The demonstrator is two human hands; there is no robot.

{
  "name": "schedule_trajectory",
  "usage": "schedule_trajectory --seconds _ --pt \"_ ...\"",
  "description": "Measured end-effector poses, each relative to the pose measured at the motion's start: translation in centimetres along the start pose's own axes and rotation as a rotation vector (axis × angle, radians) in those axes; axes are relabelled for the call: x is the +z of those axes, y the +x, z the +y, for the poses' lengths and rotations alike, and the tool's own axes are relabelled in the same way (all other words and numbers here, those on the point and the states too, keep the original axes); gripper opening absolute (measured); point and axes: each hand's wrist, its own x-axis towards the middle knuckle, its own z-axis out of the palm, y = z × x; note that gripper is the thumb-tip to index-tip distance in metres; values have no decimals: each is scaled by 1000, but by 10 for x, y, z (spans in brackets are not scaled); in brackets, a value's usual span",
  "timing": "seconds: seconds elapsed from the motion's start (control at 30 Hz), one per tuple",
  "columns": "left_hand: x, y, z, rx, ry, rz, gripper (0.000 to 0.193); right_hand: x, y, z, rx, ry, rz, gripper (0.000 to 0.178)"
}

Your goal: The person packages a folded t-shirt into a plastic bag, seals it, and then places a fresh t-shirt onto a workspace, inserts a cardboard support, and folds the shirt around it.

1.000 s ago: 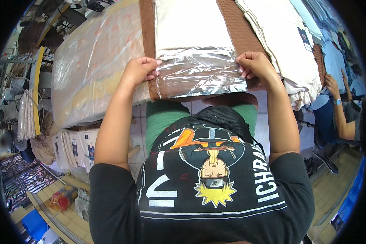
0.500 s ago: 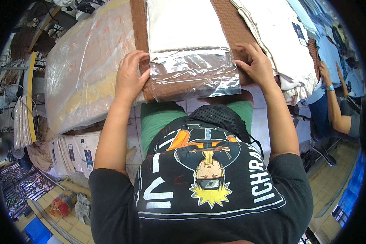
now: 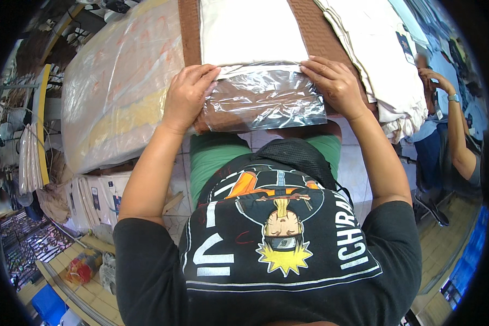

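Observation:
A folded off-white garment (image 3: 252, 35) lies inside a clear plastic bag (image 3: 266, 100) on the brown textured cloth in front of me. The bag's loose, wrinkled end hangs toward me past the garment's near edge. My left hand (image 3: 187, 92) is closed on the left side of the bag at that edge, fingertips on top. On the right side, my right hand (image 3: 337, 87) grips the bag at the same level, fingers over the garment's corner. Both thumbs are partly hidden.
Brown cloth (image 3: 323, 41) covers the work surface. A large plastic-wrapped bundle (image 3: 122, 81) stands at the left. Stacked off-white garments (image 3: 372, 60) with a dark tag lie at the right. Another person's arm (image 3: 457, 127) shows at the far right. More folded garments (image 3: 89, 201) sit low on the left.
Both hands have moved inward from beside the bag and closed on its sides at the garment's near edge. The other person's hand at the right has risen.

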Motion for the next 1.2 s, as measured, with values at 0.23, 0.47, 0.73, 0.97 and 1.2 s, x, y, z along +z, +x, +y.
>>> schedule_trajectory --seconds 0.23,0.47,0.73,0.97,1.2 --pt "1 1 -9 6 -87 -24 32 2 1 5 35 133 5 30" --pt "1 18 -20 -493 -467 -145 22 13 15 18 520 549 -25 13" --pt "17 35 -50 -551 -515 -268 27 26 36 21 846 613 -137 29" --pt "14 31 -51 -642 -666 -386 27 12 41 13 893 556 -216 29" --pt "2 4 -26 -710 -770 -343 27 1 31 -3 939 614 -256 27"
